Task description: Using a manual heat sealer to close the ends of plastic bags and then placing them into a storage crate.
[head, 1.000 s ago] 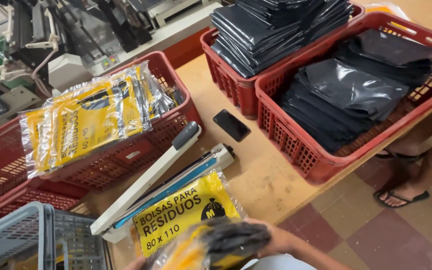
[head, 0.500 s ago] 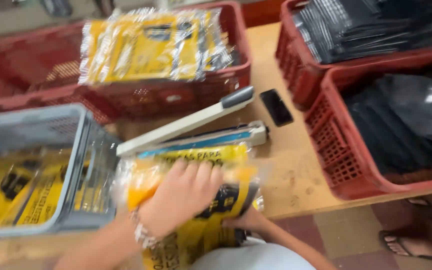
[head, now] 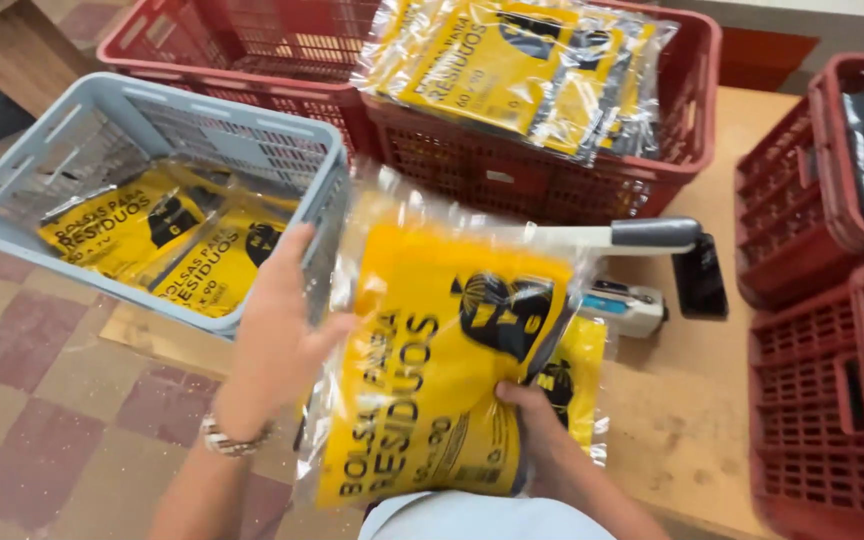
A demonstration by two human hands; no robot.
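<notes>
Head camera is looking down at my two hands, which are holding a yellow packet of bin bags [head: 432,370] in clear plastic wrap, tilted up toward me over the near edge of the wooden table [head: 692,400]. My left hand [head: 277,335] is pressing flat against the packet's left edge, fingers stretched and open, a bracelet showing at the wrist. My right hand [head: 542,435] is gripping the packet's lower right corner, fingers curled under it. To the left, a grey plastic crate [head: 152,130] is holding more yellow packets. Just behind my packet, a heat sealer [head: 617,270] is lying on the table with a black phone [head: 699,277] beside it. Farther off, a red crate [head: 552,170] is carrying a stack of yellow packets.
</notes>
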